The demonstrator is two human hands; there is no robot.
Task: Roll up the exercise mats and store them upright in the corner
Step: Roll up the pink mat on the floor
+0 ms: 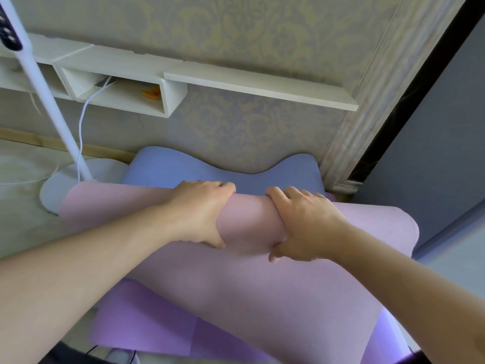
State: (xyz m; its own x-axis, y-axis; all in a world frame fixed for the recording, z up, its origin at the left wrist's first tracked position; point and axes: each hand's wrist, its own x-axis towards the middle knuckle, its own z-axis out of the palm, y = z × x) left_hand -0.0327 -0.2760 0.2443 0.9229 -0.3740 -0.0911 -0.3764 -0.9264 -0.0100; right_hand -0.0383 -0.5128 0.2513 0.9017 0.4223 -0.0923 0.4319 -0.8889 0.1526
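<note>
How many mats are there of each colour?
Pink mat, partly rolled, with the left hand and right hand each curled over the roll: 1
Blue mat, its far edge curling up the wall: 1
Purple mat, flat underneath: 1
Total: 3 mats

One head-worn view looks steeply down, close over both forearms.

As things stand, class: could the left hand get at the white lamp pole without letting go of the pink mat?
Probably not. The left hand grips the pink mat roll near its middle, and the lamp pole stands apart, beyond the roll's left end.
</note>
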